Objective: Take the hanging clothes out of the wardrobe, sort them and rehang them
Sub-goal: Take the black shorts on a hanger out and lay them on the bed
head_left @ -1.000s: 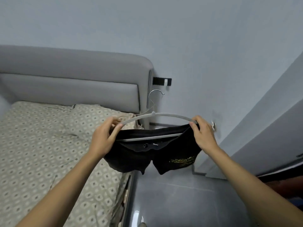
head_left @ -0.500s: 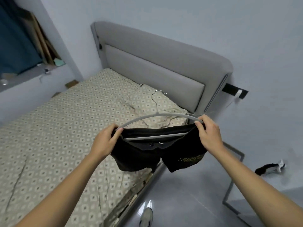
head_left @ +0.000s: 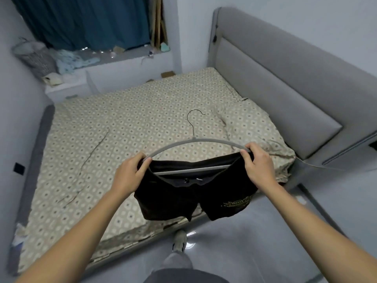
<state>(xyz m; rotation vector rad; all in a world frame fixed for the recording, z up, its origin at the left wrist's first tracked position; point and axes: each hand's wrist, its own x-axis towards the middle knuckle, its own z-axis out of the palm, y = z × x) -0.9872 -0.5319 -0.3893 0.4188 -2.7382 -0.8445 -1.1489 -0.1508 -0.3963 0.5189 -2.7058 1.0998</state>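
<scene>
You are looking down at a big bed (head_left: 126, 139) with a dotted tan sheet and a pillow (head_left: 251, 123). A soft gray headboard (head_left: 285, 78) stands on your right. A dark blue curtain (head_left: 85, 21) hangs over a messy ledge (head_left: 114, 58). The walls (head_left: 306, 15) are pale, and the gray floor (head_left: 265, 242) shines.
</scene>
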